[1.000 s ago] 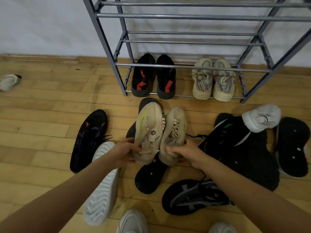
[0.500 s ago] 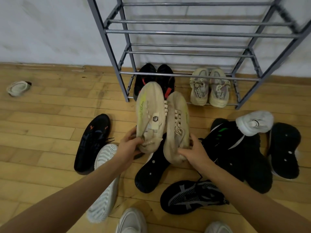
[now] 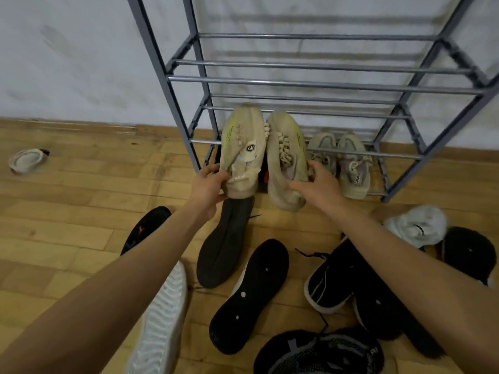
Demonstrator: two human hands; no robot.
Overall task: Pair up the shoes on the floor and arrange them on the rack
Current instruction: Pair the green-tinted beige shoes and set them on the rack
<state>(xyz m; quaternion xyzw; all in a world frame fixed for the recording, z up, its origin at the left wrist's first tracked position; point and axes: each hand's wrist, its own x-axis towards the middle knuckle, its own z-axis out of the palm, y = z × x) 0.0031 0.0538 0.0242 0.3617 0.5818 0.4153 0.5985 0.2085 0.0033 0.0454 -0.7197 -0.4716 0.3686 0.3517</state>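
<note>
I hold a pair of beige sneakers with yellow-green streaks in the air, toes pointing at the grey metal rack point(image 3: 172, 93). My left hand point(image 3: 209, 184) grips the heel of the left beige sneaker point(image 3: 243, 147). The heel of the right beige sneaker point(image 3: 286, 160) sits in my right hand point(image 3: 316, 186). Both shoes hover in front of the rack's lower tiers. On the bottom tier stands a pale grey pair point(image 3: 340, 160); a black pair with red marks point(image 3: 263, 174) is mostly hidden behind the held shoes.
Loose shoes lie on the wooden floor below my arms: a dark shoe sole-up point(image 3: 224, 247), a black sole point(image 3: 251, 295), a white sole point(image 3: 162, 314), black sneakers point(image 3: 334, 276) at right, a white shoe point(image 3: 415, 225), a black shoe point(image 3: 145, 228) at left. A lone pale shoe point(image 3: 27, 160) lies far left.
Both hands have lifted the beige pair off the floor pile and carried it forward and up toward the rack. The shoes under them are now uncovered.
</note>
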